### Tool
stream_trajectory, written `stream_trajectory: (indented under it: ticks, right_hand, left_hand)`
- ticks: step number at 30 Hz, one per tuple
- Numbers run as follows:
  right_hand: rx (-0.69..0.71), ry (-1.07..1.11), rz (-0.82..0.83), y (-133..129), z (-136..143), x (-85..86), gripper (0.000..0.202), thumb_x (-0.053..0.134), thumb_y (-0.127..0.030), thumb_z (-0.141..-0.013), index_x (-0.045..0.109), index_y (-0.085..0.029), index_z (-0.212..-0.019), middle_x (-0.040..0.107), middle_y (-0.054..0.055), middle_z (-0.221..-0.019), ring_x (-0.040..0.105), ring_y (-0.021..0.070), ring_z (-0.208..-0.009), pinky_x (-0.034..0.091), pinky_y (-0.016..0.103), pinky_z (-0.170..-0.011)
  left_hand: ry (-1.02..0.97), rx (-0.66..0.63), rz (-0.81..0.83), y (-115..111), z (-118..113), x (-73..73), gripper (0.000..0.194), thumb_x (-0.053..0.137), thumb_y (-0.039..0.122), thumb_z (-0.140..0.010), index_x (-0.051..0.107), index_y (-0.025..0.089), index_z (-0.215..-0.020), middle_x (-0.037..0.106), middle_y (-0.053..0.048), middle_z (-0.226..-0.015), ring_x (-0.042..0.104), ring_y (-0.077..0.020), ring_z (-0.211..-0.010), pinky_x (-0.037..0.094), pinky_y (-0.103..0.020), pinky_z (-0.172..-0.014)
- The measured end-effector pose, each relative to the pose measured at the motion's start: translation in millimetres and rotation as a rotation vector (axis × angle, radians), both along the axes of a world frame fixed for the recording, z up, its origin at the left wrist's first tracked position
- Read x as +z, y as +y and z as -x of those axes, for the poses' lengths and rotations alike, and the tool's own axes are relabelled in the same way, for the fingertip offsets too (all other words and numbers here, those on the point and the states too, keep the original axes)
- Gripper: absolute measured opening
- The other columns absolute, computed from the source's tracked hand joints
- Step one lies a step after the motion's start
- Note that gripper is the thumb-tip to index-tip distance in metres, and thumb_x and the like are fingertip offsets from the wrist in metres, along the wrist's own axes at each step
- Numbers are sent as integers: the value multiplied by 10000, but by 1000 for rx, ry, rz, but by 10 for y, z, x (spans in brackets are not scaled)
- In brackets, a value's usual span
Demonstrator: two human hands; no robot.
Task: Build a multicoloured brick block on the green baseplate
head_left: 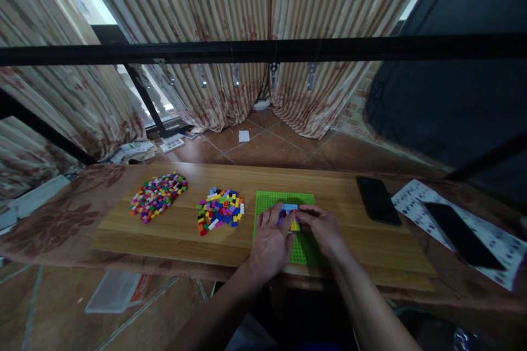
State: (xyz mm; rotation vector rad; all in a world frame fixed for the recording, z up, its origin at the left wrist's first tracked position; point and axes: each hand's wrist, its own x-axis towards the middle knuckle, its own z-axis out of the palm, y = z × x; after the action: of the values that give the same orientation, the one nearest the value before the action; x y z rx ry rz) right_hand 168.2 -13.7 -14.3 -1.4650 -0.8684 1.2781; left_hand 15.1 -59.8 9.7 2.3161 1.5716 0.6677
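A green studded baseplate [303, 252] lies on the wooden board, with a small group of toy bricks [289, 207] on it, light blue along the far side and yellow, purple and red nearer. My left hand [269, 241] rests over the plate's left part, its fingers and thumb closed around the group's left side. From the right, my right hand [325, 228] pinches at the group's right edge with thumb and fingertips. The fingers hide most of the bricks, so which single brick each hand touches cannot be made out.
Left of the plate lie a pile of mixed bricks [222, 209] and a larger heap of small bricks [160, 194]. To the right are a black phone [377, 200], a printed sheet [415, 203] and a dark flat device [463, 235]. A black bar [247, 50] crosses beyond the board [164, 247].
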Motion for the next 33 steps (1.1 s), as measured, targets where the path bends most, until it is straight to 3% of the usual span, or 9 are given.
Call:
stream_trajectory:
  ticks: [12, 25, 29, 33]
  right_hand:
    - [69, 91, 131, 58, -31, 36, 239, 775, -247, -563, 691, -200, -782, 693, 13, -631, 617, 142, -536, 466, 226, -448]
    - [86, 75, 106, 42, -31, 26, 223, 782, -265, -576, 685, -195, -764, 693, 19, -626, 616, 143, -518, 484, 240, -450]
    - [101, 63, 73, -25, -65, 14, 270, 806, -339, -571, 695, -182, -760, 685, 25, -632, 608, 142, -526, 492, 252, -479]
    - [-28, 14, -25, -156, -119, 21, 338, 801, -407, -581, 688, -188, -812, 685, 11, -719, 599, 135, -601, 495, 253, -553]
  left_hand:
    - [47, 15, 28, 8, -30, -55, 502, 515, 215, -861, 473, 256, -1359, 391, -127, -1454, 382, -339, -1296, 324, -578, -1051]
    - [38, 36, 22, -17, -78, -23, 501, 516, 157, -839, 490, 256, -1329, 408, -125, -1450, 396, -336, -1299, 267, -646, -1073]
    - [10, 61, -14, -118, 25, 1, 544, 559, 166, -812, 470, 239, -1344, 377, -133, -1473, 370, -333, -1318, 279, -625, -1077]
    - [-54, 103, -68, -305, 306, -17, 469, 538, 189, -842, 504, 220, -1308, 414, -125, -1446, 383, -307, -1307, 320, -559, -1081]
